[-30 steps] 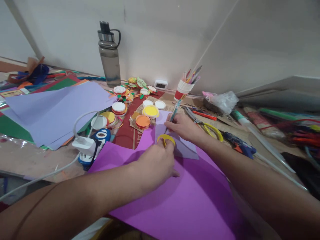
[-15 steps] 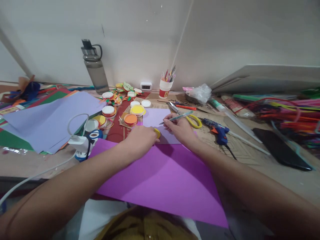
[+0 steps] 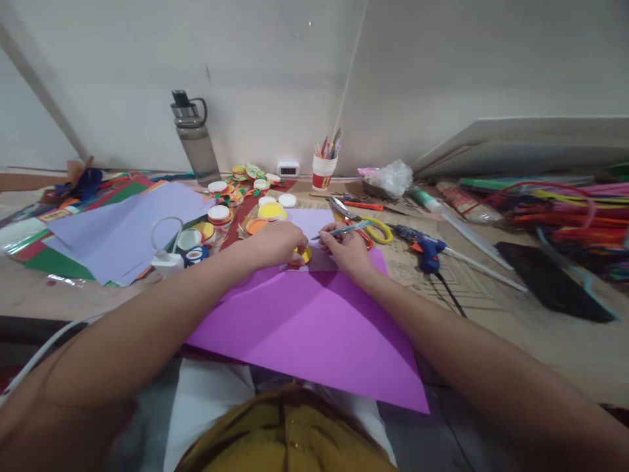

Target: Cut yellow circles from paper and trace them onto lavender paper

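My left hand is bent over a small yellow disc, its fingertips closed on the edge. The disc lies on a pale lilac sheet. Just to the right, my right hand pinches a teal pen, its tip pointing left, close to the sheet near the disc. Whether the tip touches the paper I cannot tell. Beneath the lilac sheet and both forearms spreads a large bright purple sheet, which overhangs the table's front edge.
Scissors with yellow handles and a blue glue gun lie to the right, beside a black phone. Round discs, a paper cup of pens and a water bottle stand behind. Lilac sheets lie left.
The view has shifted slightly. My left hand's fingers have changed position at the yellow disc and more of them show. My right hand still holds the pen near it.
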Demonstrator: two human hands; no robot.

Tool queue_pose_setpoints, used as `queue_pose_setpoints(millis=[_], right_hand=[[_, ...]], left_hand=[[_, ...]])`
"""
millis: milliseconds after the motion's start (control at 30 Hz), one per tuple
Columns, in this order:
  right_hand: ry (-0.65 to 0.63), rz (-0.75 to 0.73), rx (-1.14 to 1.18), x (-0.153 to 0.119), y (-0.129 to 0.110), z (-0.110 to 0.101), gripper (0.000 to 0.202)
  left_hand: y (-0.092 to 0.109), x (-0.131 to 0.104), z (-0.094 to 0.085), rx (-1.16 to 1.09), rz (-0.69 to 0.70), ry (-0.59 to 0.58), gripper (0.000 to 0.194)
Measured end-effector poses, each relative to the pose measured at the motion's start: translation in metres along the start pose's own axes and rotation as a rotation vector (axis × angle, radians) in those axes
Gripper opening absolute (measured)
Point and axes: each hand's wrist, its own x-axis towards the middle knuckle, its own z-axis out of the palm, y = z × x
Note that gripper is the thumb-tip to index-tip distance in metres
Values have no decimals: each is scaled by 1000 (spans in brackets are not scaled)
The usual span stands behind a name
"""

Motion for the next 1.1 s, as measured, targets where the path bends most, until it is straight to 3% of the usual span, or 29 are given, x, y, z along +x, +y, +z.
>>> queue_pose_setpoints(millis=[833, 1100], right_hand=[[-3, -18, -12, -1, 3, 0, 22], [27, 8, 11, -9, -18, -5, 25]], left_hand=[[-9, 8, 6, -97, -24, 28, 41], [-11, 10, 4, -81, 5, -3, 36]])
